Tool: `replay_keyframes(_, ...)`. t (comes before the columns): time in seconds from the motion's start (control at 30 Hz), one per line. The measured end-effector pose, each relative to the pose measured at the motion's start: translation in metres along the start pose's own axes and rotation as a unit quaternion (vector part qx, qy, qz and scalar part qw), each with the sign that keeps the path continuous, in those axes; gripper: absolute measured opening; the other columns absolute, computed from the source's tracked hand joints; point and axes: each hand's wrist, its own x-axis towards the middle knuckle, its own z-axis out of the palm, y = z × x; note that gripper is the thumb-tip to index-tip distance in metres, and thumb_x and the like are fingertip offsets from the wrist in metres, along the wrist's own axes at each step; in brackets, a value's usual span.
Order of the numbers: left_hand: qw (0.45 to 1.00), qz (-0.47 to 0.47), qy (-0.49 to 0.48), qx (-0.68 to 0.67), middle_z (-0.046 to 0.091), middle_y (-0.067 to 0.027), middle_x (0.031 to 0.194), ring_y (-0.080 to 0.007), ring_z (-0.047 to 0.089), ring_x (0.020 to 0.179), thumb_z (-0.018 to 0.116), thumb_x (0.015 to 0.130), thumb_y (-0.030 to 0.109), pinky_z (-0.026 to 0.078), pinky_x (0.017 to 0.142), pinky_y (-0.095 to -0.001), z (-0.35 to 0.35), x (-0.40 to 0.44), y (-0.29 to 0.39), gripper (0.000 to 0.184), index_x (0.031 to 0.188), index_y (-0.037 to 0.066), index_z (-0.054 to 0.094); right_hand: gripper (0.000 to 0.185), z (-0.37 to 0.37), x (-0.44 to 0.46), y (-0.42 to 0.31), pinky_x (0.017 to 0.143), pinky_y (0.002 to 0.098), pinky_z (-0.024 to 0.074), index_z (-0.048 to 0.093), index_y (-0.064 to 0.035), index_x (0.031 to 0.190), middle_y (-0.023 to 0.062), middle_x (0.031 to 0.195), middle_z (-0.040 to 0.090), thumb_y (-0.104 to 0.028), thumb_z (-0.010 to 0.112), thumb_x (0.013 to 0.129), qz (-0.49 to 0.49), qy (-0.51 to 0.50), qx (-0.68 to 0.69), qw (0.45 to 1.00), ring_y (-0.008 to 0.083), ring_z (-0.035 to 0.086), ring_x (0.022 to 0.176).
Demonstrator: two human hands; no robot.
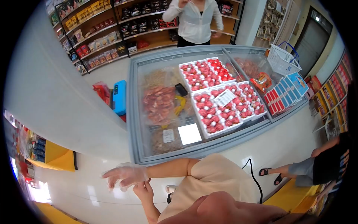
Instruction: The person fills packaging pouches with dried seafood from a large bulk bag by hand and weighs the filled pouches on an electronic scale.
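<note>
My right hand (126,175) wears a thin clear plastic glove. Its fingers are spread and point left, with nothing held in them. Just below its wrist, my left hand (143,191) is bare and pinches the cuff of the glove. Both hands are over the floor, in front of the near left corner of a grey chest freezer (135,147). On the freezer top stand white trays of red-wrapped round items (216,112), with a white label sheet (224,98) on them.
A blue device (119,97) stands left of the freezer. A white basket (281,59) and boxes (285,93) sit at its right end. A person (197,22) stands behind it, another person (317,164) at right. A black cable (256,181) hangs nearby.
</note>
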Motion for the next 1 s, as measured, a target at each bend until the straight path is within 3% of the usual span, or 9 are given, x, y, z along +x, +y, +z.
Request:
replay_keyframes(0.07,0.999,-0.004,-0.033,-0.014,0.062,-0.0083,0.064,-0.0260,0.060,0.057,0.055,0.077,0.004,0.045,0.052,-0.0335,-0.030,0.002,-0.026,0.008,0.072,0.004,0.061,0.076,0.013,0.023,0.023,0.103,0.0388,0.0242,0.014,-0.0071,0.138,0.0148,0.130,0.039,-0.016,0.058,0.077,0.090,0.078,0.057,0.991,0.0254,0.034,0.124)
replay_keyframes(0.1,0.997,-0.009,-0.073,-0.027,0.062,-0.0070,0.063,-0.0243,0.060,0.056,0.056,0.077,0.005,0.046,0.052,-0.0334,-0.042,0.005,-0.036,0.008,0.070,0.004,0.061,0.076,0.015,0.033,0.032,0.103,0.0388,0.0242,0.014,-0.0071,0.138,0.0148,0.130,0.039,-0.016,0.058,0.077,0.085,0.087,0.052,0.991,0.0254,0.034,0.124)
replay_keyframes(0.17,0.990,0.008,-0.130,-0.059,0.063,-0.0065,0.063,-0.0232,0.061,0.057,0.057,0.077,0.006,0.046,0.052,-0.0325,-0.056,0.016,-0.049,0.009,0.070,0.004,0.061,0.088,0.015,0.044,0.045,0.108,0.0391,0.0030,0.010,-0.0075,0.139,0.0160,0.141,0.021,-0.029,0.066,0.075,0.004,0.148,-0.071,0.987,0.0244,0.011,0.134)
replay_keyframes(0.2,0.981,0.017,-0.176,-0.083,0.063,-0.0061,0.064,-0.0222,0.061,0.057,0.057,0.078,0.007,0.046,0.052,-0.0315,-0.061,0.020,-0.054,0.009,0.070,0.005,0.061,0.088,0.011,0.044,0.050,0.108,0.0391,0.0030,0.010,-0.0075,0.139,0.0160,0.141,0.021,-0.029,0.066,0.075,0.000,0.160,-0.078,0.984,0.0244,0.011,0.134)
replay_keyframes(0.27,0.971,0.017,-0.195,-0.137,0.063,-0.0057,0.063,-0.0212,0.062,0.057,0.058,0.078,0.008,0.046,0.052,-0.0300,-0.067,0.029,-0.062,0.009,0.070,0.005,0.060,0.102,-0.009,0.044,0.055,0.107,0.0373,-0.0010,0.007,-0.0087,0.140,0.0137,0.145,0.011,-0.041,0.072,0.068,0.142,0.139,-0.411,0.890,0.0233,0.003,0.135)
replay_keyframes(0.37,0.963,0.035,-0.228,-0.136,0.063,-0.0054,0.062,-0.0208,0.062,0.057,0.058,0.079,0.011,0.046,0.051,-0.0302,-0.075,0.045,-0.067,0.009,0.072,0.007,0.062,0.095,-0.024,0.063,0.041,0.107,0.0388,0.0007,0.003,-0.0071,0.140,0.0114,0.146,0.002,-0.033,0.066,0.073,0.238,0.109,-0.347,0.901,0.0220,-0.002,0.135)
replay_keyframes(0.6,0.956,0.059,-0.288,-0.027,0.062,-0.0034,0.061,-0.0220,0.060,0.055,0.059,0.079,0.017,0.046,0.052,-0.0316,-0.105,0.074,-0.083,0.014,0.070,0.008,0.063,0.081,-0.006,0.090,0.049,0.108,0.0371,0.0027,0.017,-0.0017,0.137,0.0151,0.142,0.020,-0.035,0.058,0.076,0.127,0.229,-0.213,0.941,0.0253,0.006,0.135)
replay_keyframes(0.67,0.942,0.040,-0.333,-0.013,0.062,-0.0034,0.061,-0.0229,0.060,0.055,0.059,0.078,0.016,0.046,0.053,-0.0319,-0.115,0.080,-0.087,0.013,0.071,0.008,0.065,0.083,-0.016,0.088,0.066,0.108,0.0387,0.0015,0.016,-0.0012,0.137,0.0147,0.141,0.024,-0.042,0.057,0.077,0.166,0.230,-0.430,0.857,0.0258,0.008,0.134)
replay_keyframes(1.0,0.900,0.044,-0.432,-0.031,0.063,-0.0078,0.063,-0.0230,0.061,0.059,0.060,0.078,0.018,0.047,0.057,-0.0315,-0.174,0.066,-0.172,0.014,0.079,0.006,0.067,0.064,0.025,0.130,0.141,0.107,0.0448,-0.0074,0.020,-0.0045,0.137,0.0100,0.140,0.028,-0.030,0.047,0.085,0.171,0.322,-0.415,0.834,0.0200,0.020,0.132)
